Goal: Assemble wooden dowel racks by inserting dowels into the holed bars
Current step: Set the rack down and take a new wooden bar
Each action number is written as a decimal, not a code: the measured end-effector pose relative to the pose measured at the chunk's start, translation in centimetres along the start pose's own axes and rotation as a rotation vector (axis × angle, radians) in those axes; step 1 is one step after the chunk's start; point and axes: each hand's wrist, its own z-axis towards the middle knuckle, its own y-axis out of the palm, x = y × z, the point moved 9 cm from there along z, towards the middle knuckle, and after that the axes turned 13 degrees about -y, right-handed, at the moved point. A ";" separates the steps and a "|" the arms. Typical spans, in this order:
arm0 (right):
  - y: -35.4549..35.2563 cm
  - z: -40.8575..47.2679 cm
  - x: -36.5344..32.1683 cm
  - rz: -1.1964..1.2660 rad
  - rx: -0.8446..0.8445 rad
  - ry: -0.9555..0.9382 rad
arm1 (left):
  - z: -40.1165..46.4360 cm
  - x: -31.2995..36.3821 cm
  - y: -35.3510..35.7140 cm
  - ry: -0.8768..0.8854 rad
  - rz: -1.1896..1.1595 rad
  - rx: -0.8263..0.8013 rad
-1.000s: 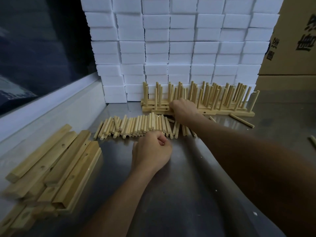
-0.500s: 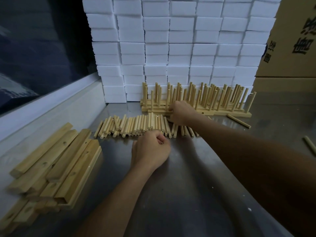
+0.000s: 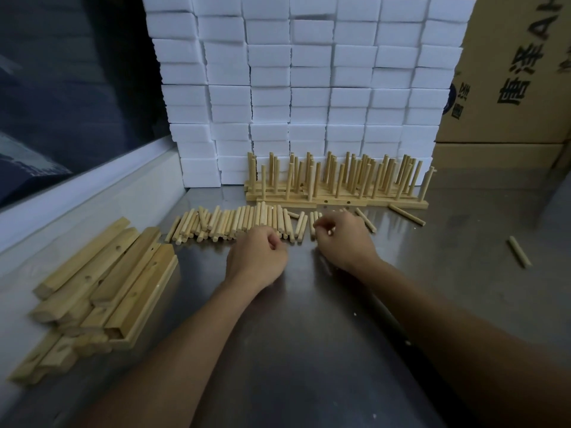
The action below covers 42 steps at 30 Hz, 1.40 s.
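White foam blocks back a steel table. Since a second ago the right hand has left the finished racks at twelve o'clock and now pinches loose dowels; the left hand stays fisted, apparently empty. Holed bars wait at nine.

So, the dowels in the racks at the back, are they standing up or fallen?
Standing. The dowels rise from the holed bars, several leaning slightly; none in the racks lies flat.

Pale wooden dowels, brushed-metal table
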 end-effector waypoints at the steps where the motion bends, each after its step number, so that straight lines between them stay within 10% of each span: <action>1: -0.2 -0.7 0.4 0.031 0.005 0.027 | 0.1 0.1 -0.3 0.006 0.025 0.013; 18: -0.7 -2.6 2.8 0.304 0.124 0.166 | 3.3 -4.1 -10.2 -0.258 0.559 0.299; 42: -0.7 -2.9 2.8 0.350 0.126 0.188 | 4.4 -5.5 -11.6 -0.296 0.581 0.365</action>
